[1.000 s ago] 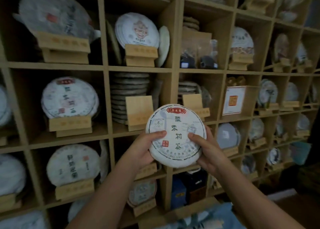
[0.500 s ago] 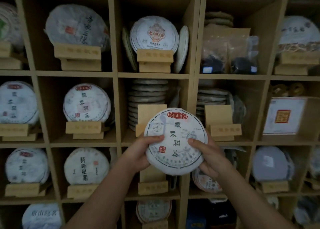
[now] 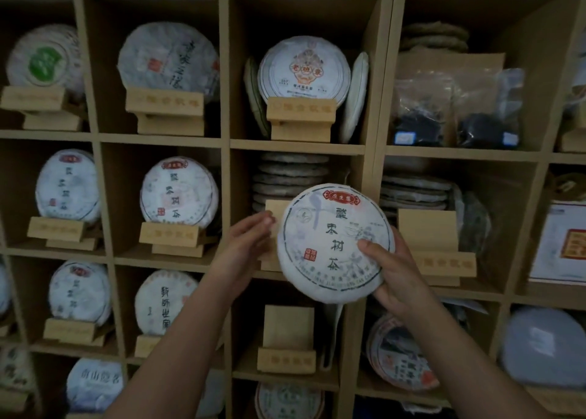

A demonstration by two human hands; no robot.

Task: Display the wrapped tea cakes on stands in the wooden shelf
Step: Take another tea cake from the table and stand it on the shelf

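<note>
- Tea cake (image 3: 333, 244): round, flat disc in white paper wrap, red label at top, dark characters down the middle, small red stamp lower left, dashed ring near the rim. Held face-out, upright, in front of the middle cubby of the wooden shelf (image 3: 225, 142), covering most of the bare stand (image 3: 276, 209) there.
- Right hand (image 3: 393, 276): closed on the cake's lower right edge, thumb across the front, fingers behind.
- Left hand (image 3: 244, 244): open, fingers loosely curved, just beside the cake's left rim; touching or not – can't tell.
- Same cubby, behind the cake: stack of cakes (image 3: 291, 177) lying flat.
- Cubby above: cake w/ orange emblem (image 3: 304, 66) on a stand, two more cakes leaning on edge at either side.
- Cubby to the right: another flat stack (image 3: 415, 190), plus empty stand (image 3: 434, 247).
- Top right cubby: clear bags (image 3: 456, 107) w/ dark contents, flat cakes above.
- Left cubbies: one wrapped cake per stand, e.g. a near-matching cake (image 3: 179, 193).
- Cubby below: empty stand (image 3: 287, 339).
</note>
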